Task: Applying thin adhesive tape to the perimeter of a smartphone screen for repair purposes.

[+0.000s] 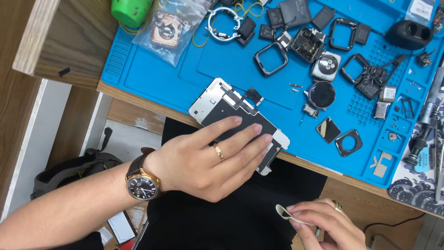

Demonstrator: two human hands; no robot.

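Left hand [210, 159] lies flat, fingers together, pinning the grey metal-backed phone screen panel [217, 104] on the blue silicone mat [152, 69], right hand [323, 222] pinching a small pale strip [284, 213] (shield plate remains attached).

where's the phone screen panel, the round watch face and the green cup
phone screen panel [217, 103], head view, bare metal backplate near its far corner
round watch face [322, 94], head view, centre of the dark disc
green cup [131, 10], head view, its side wall
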